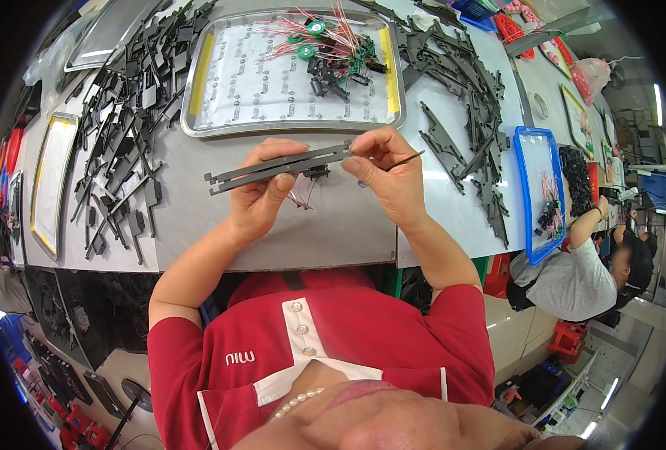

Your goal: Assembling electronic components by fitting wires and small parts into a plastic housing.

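Holding a long dark grey plastic strip level above the grey worktable, we had our left hand clenched around its middle, thumb underneath and fingers curled over the top edge. Our right hand pinched the strip's right end and also gripped a thin dark pointed tool that stuck out to the right. A small black component with fine red wires hung just under the strip, between our two hands.

We judged that we were partway through fitting that wired component into the strip. The move to follow seemed to call for a steady left grip and a careful, small press with the tool tip, since the wires looked thin and easy to snag.

Beyond our hands lay a metal tray lined with white paper; green round parts, red wires and small black pieces sat in its far right corner. Heaps of dark plastic strips spread to the left of it, and another heap lay to the right. An empty tray with yellow edges sat further left. At the right a blue tray held more wired parts, and a co-worker in a pale shirt reached an arm toward it.
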A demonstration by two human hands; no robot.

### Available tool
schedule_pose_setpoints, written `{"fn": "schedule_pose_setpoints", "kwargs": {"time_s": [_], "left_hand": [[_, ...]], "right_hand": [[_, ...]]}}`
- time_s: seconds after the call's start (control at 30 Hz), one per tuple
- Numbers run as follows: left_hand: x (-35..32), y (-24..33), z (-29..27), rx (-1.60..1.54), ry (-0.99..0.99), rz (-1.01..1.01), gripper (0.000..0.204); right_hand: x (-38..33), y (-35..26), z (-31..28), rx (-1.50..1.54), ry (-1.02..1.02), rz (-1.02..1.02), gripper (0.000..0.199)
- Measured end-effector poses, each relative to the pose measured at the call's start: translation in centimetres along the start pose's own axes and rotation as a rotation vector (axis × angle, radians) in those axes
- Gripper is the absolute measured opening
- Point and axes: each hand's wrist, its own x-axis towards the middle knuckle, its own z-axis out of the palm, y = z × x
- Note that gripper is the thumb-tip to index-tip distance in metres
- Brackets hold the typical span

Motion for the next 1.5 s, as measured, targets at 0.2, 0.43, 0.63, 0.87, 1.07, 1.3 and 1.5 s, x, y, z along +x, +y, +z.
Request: {"fn": "schedule_pose_setpoints", "kwargs": {"time_s": [0.2, 0.43, 0.63, 0.87, 1.07, 1.3, 1.5], "left_hand": [[-0.2, -0.1, 0.1, -0.032, -0.016, -0.044, 0.031], [0.0, 0.7, 0.4, -0.034, 0.047, -0.065, 0.044], [-0.2, 0.6, -0.3, -0.161, -0.057, -0.075, 0.034], [-0.4, 0.3, -0.2, -0.114, -0.038, -0.068, 0.033], [-0.4, 0.1, 0.0, -0.130, -0.033, -0.055, 0.031], [-0.6, 0.4, -0.2, -0.071, 0.013, -0.055, 0.035], [-0.1, 0.3, 0.3, -0.105, 0.008, -0.040, 0.041]], "right_hand": [[-0.3, 0.4, -0.1, -0.001, 0.042, -0.009, 0.013], [-0.2, 0.9, -0.3, 0.093, -0.016, -0.071, 0.014], [-0.2, 0.7, 0.0, 0.133, -0.040, -0.106, 0.015], [-0.2, 0.9, -0.2, 0.067, -0.020, -0.089, 0.016], [-0.5, 0.6, -0.2, 0.023, 0.011, -0.103, 0.016], [-0.5, 0.2, 0.4, -0.018, 0.040, -0.041, 0.022], [-0.6, 0.1, 0.2, 0.021, 0.021, -0.082, 0.022]]}}
